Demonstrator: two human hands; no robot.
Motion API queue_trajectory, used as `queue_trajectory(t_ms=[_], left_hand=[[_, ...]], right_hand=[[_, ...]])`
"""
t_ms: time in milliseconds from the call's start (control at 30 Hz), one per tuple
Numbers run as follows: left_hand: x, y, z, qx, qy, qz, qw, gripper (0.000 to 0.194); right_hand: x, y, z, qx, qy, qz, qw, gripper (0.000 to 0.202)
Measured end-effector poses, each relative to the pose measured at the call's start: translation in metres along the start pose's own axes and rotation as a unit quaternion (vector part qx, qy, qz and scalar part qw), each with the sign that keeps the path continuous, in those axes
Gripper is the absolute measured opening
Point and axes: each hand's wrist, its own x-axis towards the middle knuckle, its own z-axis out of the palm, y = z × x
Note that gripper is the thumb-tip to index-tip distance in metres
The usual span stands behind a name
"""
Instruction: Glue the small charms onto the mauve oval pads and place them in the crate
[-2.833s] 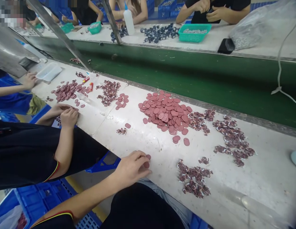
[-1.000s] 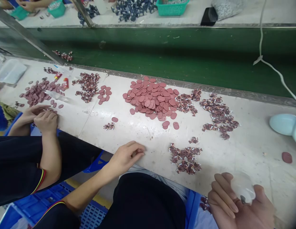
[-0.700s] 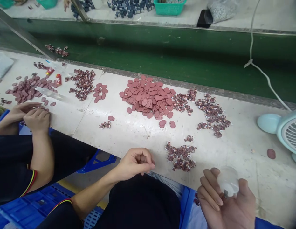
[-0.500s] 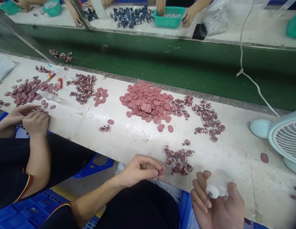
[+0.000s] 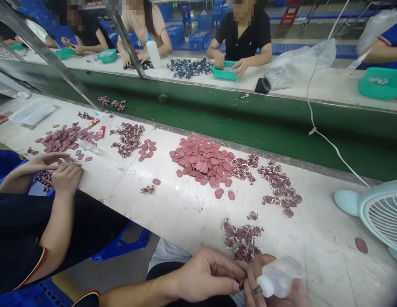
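My left hand (image 5: 214, 275) is closed at the table's front edge, its thumb and fingertips pinched on a small dark reddish piece (image 5: 241, 285), mostly hidden. Close against its fingertips, my right hand (image 5: 262, 277) grips a clear squeeze bottle (image 5: 283, 275) with a white cap; the dark nozzle points left toward the pinched piece. Just beyond both hands lies a heap of small brown-and-white figure pieces (image 5: 241, 238). Farther back is a large pile of flat reddish ovals (image 5: 203, 160), with more figure pieces (image 5: 279, 187) to its right.
A pale blue fan (image 5: 382, 213) stands at the right, near a single oval (image 5: 361, 245). A co-worker's hands (image 5: 65, 170) work at the left. Behind runs a green conveyor belt (image 5: 185, 115); a white cord (image 5: 329, 145) hangs over it. People sit across.
The view has tilted up, showing more of the people opposite. My right hand has moved left with the bottle, bringing the nozzle beside my left fingertips.
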Motion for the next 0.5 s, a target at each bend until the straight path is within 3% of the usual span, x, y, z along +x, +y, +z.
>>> queue_trajectory(t_ms=[100, 233, 367, 500], left_hand=[[0.001, -0.002, 0.000, -0.020, -0.008, 0.014, 1.000, 0.038], [0.003, -0.007, -0.001, -0.086, 0.031, -0.010, 0.996, 0.035], [0.001, -0.003, -0.005, -0.193, 0.061, -0.041, 0.978, 0.034], [-0.004, 0.004, -0.008, -0.233, 0.073, -0.051, 0.968, 0.028]], right_hand=[[0.001, -0.005, 0.007, 0.035, 0.061, 0.028, 0.997, 0.049], [-0.001, -0.018, 0.010, 0.050, 0.057, 0.060, 0.995, 0.048], [-0.005, -0.035, -0.001, 0.028, 0.051, -0.029, 0.998, 0.048], [-0.013, -0.039, 0.001, -0.059, 0.095, -0.119, 0.987, 0.031]])
